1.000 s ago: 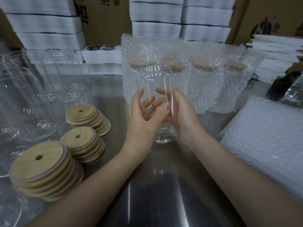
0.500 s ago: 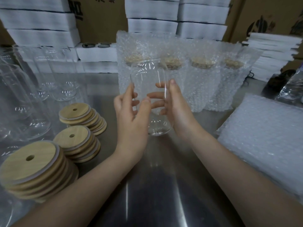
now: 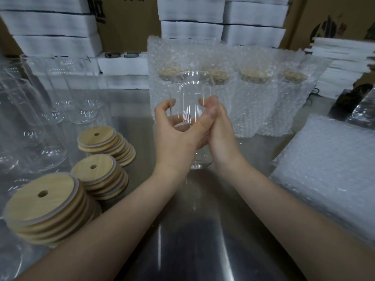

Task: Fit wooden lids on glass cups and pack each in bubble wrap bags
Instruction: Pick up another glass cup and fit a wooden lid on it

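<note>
Both hands (image 3: 178,136) around glass cup (image 3: 192,92)

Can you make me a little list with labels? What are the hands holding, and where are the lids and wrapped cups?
Held: glass cup, no lid
Left hand: grips the cup
Right hand: grips the cup too
Lids: three stacks on the table, left of the hands
Wrapped cups: four, standing behind the held cup
Empty bags: pile on the right

Both the left hand (image 3: 174,138) and right hand (image 3: 221,136) grip 1 upright glass cup (image 3: 192,98); 3 lid stacks (image 3: 95,175) lie left of them.
</note>
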### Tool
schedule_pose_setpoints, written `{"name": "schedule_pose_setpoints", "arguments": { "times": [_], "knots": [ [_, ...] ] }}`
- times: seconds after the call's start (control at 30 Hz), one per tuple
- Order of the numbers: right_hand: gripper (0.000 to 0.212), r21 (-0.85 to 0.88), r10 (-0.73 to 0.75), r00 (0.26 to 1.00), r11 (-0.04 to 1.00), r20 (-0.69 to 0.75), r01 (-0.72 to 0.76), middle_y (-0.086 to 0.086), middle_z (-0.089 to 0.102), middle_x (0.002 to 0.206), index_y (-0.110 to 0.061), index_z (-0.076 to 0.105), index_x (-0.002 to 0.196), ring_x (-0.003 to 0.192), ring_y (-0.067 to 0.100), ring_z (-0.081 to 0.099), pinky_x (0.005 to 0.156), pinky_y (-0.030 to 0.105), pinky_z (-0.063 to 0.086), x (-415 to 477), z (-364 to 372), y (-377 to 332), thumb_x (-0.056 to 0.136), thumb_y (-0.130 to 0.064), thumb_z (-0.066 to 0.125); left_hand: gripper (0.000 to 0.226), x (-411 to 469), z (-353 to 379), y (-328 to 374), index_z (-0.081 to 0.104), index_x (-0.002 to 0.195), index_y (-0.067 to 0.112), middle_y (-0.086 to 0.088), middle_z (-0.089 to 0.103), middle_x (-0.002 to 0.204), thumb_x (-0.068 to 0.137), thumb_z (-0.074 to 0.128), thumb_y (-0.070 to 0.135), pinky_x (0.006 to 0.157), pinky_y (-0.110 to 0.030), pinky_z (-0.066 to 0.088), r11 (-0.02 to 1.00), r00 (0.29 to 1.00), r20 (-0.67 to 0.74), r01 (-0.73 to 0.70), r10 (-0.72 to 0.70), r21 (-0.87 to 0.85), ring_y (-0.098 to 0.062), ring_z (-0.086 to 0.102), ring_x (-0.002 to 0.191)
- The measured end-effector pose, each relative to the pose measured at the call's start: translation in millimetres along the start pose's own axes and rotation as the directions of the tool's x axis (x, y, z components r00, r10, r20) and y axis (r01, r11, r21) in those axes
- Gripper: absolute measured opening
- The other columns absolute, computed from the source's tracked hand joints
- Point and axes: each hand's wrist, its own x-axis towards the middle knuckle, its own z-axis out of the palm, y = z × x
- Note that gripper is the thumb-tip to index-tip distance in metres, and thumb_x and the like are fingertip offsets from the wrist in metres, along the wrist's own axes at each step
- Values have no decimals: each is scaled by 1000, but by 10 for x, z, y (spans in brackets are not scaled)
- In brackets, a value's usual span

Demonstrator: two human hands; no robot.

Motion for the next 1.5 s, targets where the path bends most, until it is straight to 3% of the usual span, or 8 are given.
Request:
{"name": "schedule_pose_setpoints", "arguments": {
  "times": [0.1, 0.4, 0.7, 0.8, 0.93, 1.1, 1.23, 1.5],
  "knots": [
    [51, 3, 38, 999, 999, -23, -38, 15, 71, 102, -28, 60, 119, 70, 29, 62, 58, 30, 47, 13, -31, -11, 96, -62, 29, 61, 20, 24, -44, 42, 127, 20, -1, 67, 100, 77, 77, 30, 59, -10, 51, 999, 1000, -12, -9, 8, -40, 1, 71, 77],
    [24, 143, 55, 998, 988, -9, -53, 0, 51, 69, -25, 69, 112, 52, 12, 40, 46, 21, 34, 34, -162, -9, 103, -30, 48, 56, 60, -137, -61, 57, 124, 20, -14, 66, 126, 82, 58, 57, 86, -24, 55, 965, 983, 77, 177, -165, -194, -15, 68, 110],
    [59, 346, 261, 856, 832, 447, -434, 10, 71, 96, -16, 63, 114, 82, 24, 69, 78, 41, 55, 49, -164, -10, 97, -62, 31, 80, 93, -154, -80, 47, 135, 7, -10, 61, 96, 85, 41, 69, 59, -26, 55, 949, 975, 159, 193, -157, -249, -15, 63, 69],
    [60, 314, 219, 850, 862, 480, -399, 15, 73, 108, -27, 53, 130, 91, 31, 73, 75, 43, 60, 53, -226, -18, 94, -68, 28, 58, 70, -169, -97, 47, 130, 29, -7, 64, 114, 82, 47, 61, 77, -48, 60, 990, 998, 26, 53, -50, -128, -20, 71, 91],
    [54, 290, 154, 926, 921, 344, -260, 17, 72, 105, -32, 50, 126, 81, 28, 70, 69, 42, 58, 44, -179, -38, 86, -68, 44, 28, 53, -167, -56, 59, 121, 21, -10, 64, 123, 101, 46, 36, 94, -50, 54, 980, 995, -67, 61, -74, -189, -27, 64, 113],
    [46, 15, 30, 984, 999, 177, -33, 11, 67, 95, -27, 60, 110, 76, 18, 61, 67, 38, 52, -6, -50, 16, 80, -60, 49, 66, -40, -97, -30, 47, 134, 16, -4, 63, 126, 84, 62, 56, 90, -42, 57, 989, 994, 23, 106, -104, -106, -16, 69, 105],
    [70, -51, 72, 988, 997, 135, -66, 30, 61, 115, -11, 58, 120, 81, 29, 60, 71, 49, 55, -23, 23, -17, 88, -68, 33, 71, -38, -103, -35, 42, 131, 18, 5, 73, 92, 71, 64, 48, 59, -24, 57, 992, 1000, -2, 29, -29, -122, -13, 74, 80],
    [40, 52, 140, 987, 988, 83, -144, 5, 61, 79, -24, 64, 104, 69, 21, 55, 58, 30, 41, -1, -62, -10, 104, -48, 33, 49, 14, -159, -75, 56, 111, 14, -16, 72, 98, 83, 56, 54, 72, -31, 60, 976, 998, 5, 69, -70, -205, -25, 74, 92]
  ]
}}
